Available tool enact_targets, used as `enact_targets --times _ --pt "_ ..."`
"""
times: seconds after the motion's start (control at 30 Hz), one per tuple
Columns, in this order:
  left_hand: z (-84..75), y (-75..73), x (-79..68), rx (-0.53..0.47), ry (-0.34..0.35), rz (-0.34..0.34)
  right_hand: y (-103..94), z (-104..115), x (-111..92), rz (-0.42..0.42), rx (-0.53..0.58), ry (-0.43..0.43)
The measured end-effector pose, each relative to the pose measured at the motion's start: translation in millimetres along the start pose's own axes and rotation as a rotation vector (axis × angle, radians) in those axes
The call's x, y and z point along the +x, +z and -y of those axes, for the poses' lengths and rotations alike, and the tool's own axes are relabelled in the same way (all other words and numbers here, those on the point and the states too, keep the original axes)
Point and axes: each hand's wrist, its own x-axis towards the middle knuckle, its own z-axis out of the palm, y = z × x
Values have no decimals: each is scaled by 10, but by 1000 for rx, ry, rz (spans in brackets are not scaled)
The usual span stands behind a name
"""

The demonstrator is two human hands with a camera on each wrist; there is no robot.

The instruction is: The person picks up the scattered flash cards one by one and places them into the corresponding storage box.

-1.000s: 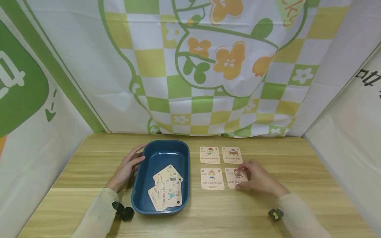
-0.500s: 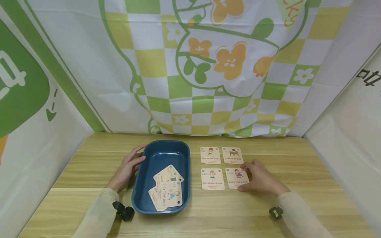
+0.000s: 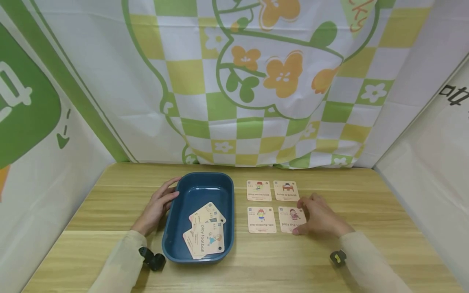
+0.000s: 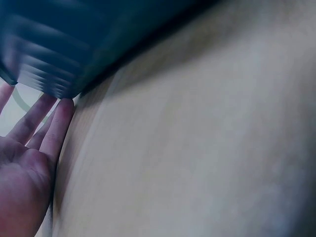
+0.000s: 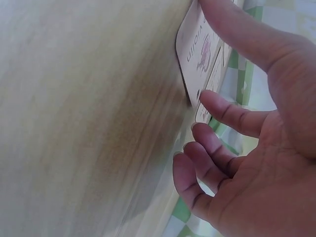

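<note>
In the head view my left hand (image 3: 156, 207) rests against the left side of a deep blue tray (image 3: 169, 240). Its fingers look extended, with tips touching the tray wall (image 4: 54, 44) in the left wrist view. Several picture cards lie loose inside, a "play football" card (image 3: 210, 240) on top. My right hand (image 3: 320, 215) is at the right edge of a "play the violin" card (image 3: 291, 219). The thumb touches one corner and the index fingertip is at the other; the remaining fingers are loosely bent in the right wrist view. The card lies on the table, partly covered by the hand.
Three more cards lie beside it in two rows: "play skipping rope" (image 3: 261, 219), "play on the slide" (image 3: 258, 190) and "take a break" (image 3: 286, 190). A patterned cloth (image 3: 256, 134) hangs behind the wooden table (image 3: 271, 268). White panels stand at both sides.
The violin card has shifted very slightly right, and my right hand with it. My left hand and the tray have stayed in place.
</note>
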Motion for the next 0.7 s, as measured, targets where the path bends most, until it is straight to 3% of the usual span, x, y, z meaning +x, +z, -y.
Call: enact_targets --times 0.5,0.7 --pt "8 -10 11 -18 9 6 -6 16 11 -86 50 -4" --pt "9 -11 7 -24 16 10 -53 -21 -16 -96 127 -54"
